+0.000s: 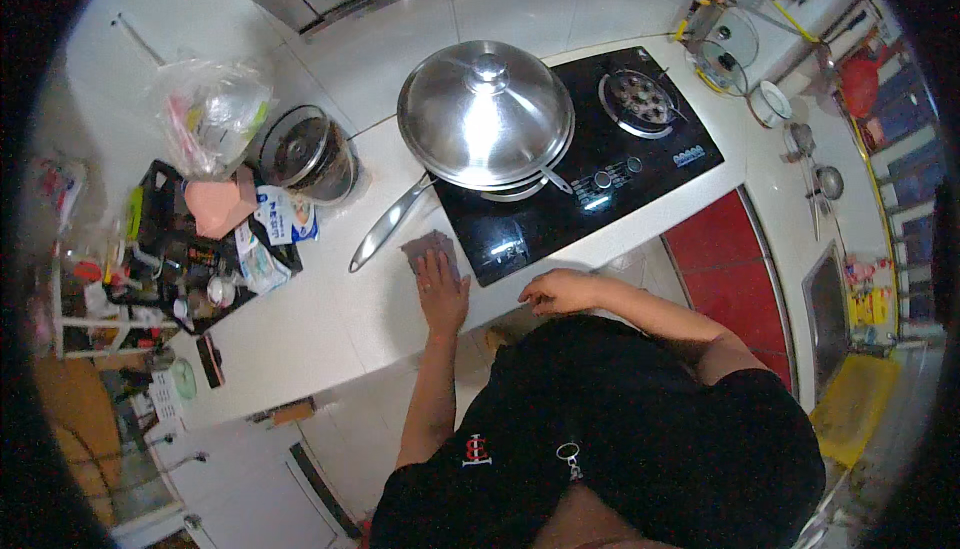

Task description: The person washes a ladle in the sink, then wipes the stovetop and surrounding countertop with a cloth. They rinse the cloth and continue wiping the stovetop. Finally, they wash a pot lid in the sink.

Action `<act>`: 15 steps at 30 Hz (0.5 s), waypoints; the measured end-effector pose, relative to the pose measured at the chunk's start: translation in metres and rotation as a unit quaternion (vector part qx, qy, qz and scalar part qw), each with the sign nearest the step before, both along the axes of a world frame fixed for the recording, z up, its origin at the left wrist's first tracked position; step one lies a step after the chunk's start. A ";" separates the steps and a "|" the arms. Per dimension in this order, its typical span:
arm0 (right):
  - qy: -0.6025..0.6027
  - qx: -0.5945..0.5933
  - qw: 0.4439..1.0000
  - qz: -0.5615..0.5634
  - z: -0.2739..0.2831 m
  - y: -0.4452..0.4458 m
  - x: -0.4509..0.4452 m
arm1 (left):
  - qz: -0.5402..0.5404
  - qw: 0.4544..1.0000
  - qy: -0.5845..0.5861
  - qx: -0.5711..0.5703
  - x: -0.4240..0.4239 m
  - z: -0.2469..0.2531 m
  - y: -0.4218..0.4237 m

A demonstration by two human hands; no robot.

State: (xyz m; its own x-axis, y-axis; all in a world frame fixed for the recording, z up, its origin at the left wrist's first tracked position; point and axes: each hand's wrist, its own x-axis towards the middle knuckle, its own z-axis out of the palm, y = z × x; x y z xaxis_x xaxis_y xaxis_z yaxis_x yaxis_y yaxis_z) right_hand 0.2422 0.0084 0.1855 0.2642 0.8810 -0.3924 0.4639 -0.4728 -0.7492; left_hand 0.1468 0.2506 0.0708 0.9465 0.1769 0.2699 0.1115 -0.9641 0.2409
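My left hand (442, 290) lies flat on a brown cloth (430, 247), pressing it to the white countertop (337, 324) just left of the black glass gas hob (510, 238). Its fingers cover part of the cloth. A steel wok with a domed lid (484, 118) stands on the hob's left burner, and its long handle (390, 226) reaches out over the counter above the cloth. Near the hob's front edge is my right hand (559, 292), its fingers loosely curled; no object shows in it.
Left on the counter stand a glass canister (307, 155) and a black tray (161, 174) crowded with packets and a pink container (217, 204). A dark phone-like object (210, 361) lies near the corner. To the right are a white enamel cup (770, 104), ladles (829, 183) and a sink (829, 309).
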 end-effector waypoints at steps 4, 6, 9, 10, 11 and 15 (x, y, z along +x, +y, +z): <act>0.015 0.069 0.997 0.017 0.029 -0.015 0.024 | 0.084 0.996 -0.006 0.026 0.025 -0.019 0.012; 0.003 0.113 0.994 0.008 0.040 -0.018 0.036 | 0.129 0.990 0.051 0.008 0.033 -0.020 0.013; -0.017 0.152 0.988 -0.002 0.064 -0.023 0.057 | 0.131 0.990 0.051 -0.011 0.015 -0.035 -0.002; -0.031 0.150 0.988 -0.008 0.077 -0.024 0.070 | 0.119 0.990 0.078 0.000 0.008 -0.029 -0.011; -0.065 0.217 0.973 -0.031 0.078 -0.023 0.086 | 0.116 0.990 0.081 0.001 -0.001 -0.025 -0.021; -0.265 0.352 0.882 -0.166 0.114 0.013 0.180 | 0.117 0.991 0.070 0.013 -0.011 -0.022 -0.036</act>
State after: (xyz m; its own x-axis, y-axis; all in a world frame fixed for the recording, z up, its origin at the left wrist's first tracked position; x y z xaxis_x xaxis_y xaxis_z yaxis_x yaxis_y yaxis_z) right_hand 0.4217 0.0214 0.3000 0.5361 0.6963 0.4773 0.7603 -0.1524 -0.6315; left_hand 0.1360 0.2146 0.0485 0.9091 0.3900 0.1467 0.3627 -0.9140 0.1820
